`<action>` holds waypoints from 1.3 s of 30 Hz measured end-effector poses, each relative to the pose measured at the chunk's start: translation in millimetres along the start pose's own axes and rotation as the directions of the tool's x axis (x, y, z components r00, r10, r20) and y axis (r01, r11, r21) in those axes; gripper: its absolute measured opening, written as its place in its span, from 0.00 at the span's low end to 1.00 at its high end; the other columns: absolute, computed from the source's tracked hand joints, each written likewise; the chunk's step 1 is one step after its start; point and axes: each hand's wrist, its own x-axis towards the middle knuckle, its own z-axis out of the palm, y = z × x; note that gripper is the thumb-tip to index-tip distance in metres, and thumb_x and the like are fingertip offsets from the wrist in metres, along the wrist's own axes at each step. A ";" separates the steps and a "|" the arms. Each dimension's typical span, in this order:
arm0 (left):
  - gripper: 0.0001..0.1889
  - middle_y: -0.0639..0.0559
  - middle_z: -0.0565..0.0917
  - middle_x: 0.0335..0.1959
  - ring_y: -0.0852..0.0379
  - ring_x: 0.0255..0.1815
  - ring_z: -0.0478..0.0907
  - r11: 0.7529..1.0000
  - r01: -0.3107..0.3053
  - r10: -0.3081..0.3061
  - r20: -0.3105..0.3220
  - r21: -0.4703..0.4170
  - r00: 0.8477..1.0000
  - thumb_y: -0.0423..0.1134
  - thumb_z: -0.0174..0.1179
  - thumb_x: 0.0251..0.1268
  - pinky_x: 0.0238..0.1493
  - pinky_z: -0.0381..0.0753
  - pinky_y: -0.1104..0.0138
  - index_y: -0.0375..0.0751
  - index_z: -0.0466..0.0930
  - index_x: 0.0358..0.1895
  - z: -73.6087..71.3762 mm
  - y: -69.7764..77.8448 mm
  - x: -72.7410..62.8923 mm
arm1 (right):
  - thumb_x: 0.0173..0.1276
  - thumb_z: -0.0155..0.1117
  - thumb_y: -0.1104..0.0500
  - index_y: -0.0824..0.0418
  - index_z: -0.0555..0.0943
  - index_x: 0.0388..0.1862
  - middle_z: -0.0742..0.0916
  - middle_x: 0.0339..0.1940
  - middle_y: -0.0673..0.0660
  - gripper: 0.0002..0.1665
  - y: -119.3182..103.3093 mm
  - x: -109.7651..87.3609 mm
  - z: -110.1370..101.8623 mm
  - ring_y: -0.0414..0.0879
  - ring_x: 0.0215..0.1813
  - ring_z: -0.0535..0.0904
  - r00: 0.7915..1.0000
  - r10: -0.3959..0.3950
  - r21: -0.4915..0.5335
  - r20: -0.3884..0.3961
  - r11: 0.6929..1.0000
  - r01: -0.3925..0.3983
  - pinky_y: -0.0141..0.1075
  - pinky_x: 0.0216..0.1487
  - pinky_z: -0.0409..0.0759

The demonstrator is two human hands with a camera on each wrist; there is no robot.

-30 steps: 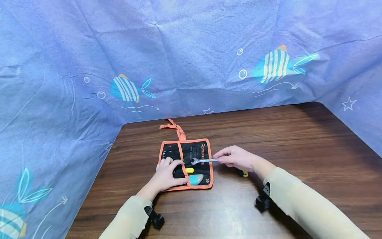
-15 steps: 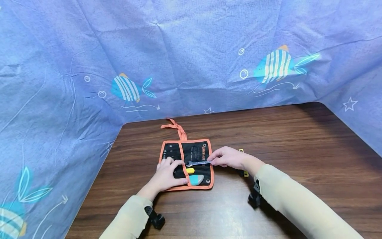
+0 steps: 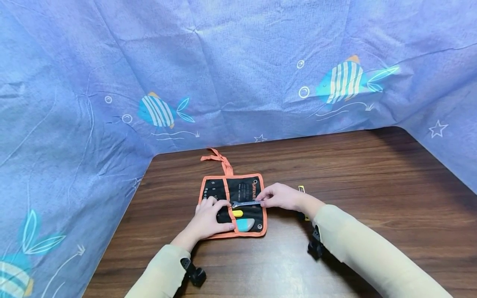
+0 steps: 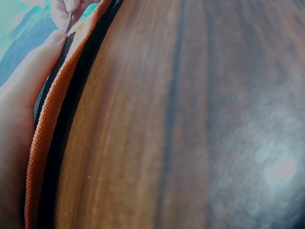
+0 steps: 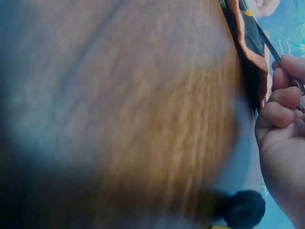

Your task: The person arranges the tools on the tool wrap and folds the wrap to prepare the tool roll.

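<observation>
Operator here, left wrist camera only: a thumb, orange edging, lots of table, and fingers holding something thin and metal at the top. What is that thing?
Observer: The head view shows the right hand pinching a small wrench near one end.

Operator: Where's its free end?

Observer: At the orange band across the pouch, close to the fingers of the left hand. I can't tell whether it has gone under.

Operator: What's beside it on the pouch?

Observer: A yellow tip sticks out past the band, between the wrench and a teal-and-grey piece.
</observation>
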 end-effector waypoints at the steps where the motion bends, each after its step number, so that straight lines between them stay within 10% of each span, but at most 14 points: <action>1: 0.33 0.57 0.66 0.38 0.55 0.40 0.60 1.000 0.000 0.000 0.001 0.001 1.000 0.72 0.59 0.45 0.42 0.59 0.58 0.64 0.74 0.56 0.3 0.0 0.2 | 0.63 0.61 0.57 0.58 0.84 0.46 0.80 0.27 0.47 0.13 0.0 1.0 0.7 0.42 0.31 0.72 1.000 -0.007 -0.015 -0.002 1.000 0.007 0.37 0.38 0.70; 39: 0.34 0.61 0.66 0.37 0.59 0.39 0.61 0.998 -0.027 0.024 -0.056 -0.060 0.998 0.69 0.63 0.45 0.41 0.59 0.59 0.64 0.75 0.59 4.3 -4.6 -1.4 | 0.68 0.59 0.58 0.55 0.83 0.46 0.83 0.34 0.45 0.10 -23.8 38.2 29.0 0.37 0.33 0.75 0.999 -0.052 -0.299 -0.001 0.953 0.049 0.36 0.38 0.73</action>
